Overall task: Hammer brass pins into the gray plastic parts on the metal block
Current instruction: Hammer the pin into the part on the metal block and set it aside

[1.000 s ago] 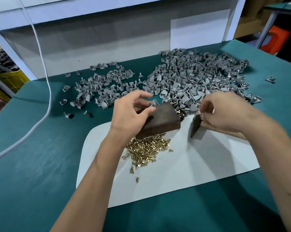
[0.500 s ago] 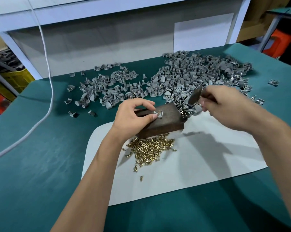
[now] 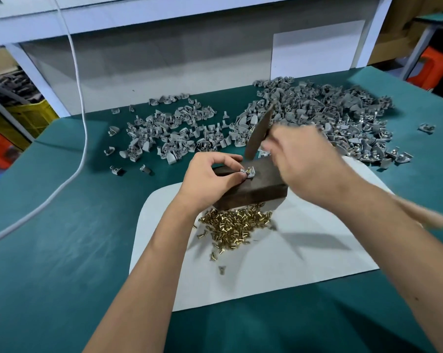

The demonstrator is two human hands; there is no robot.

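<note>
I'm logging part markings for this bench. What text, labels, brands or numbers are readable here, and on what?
None: no readable text in this view.
The metal block, hammer head, gray plastic parts, brass pins and white mat show no visible markings.

gray part (image 3: pixel 248 172) atop dark block (image 3: pixel 256 189), brass pins (image 3: pixel 237 225) beside

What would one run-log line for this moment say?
left hand: pinches gray part on metal block | right hand: grips hammer, raised, blurred
</note>
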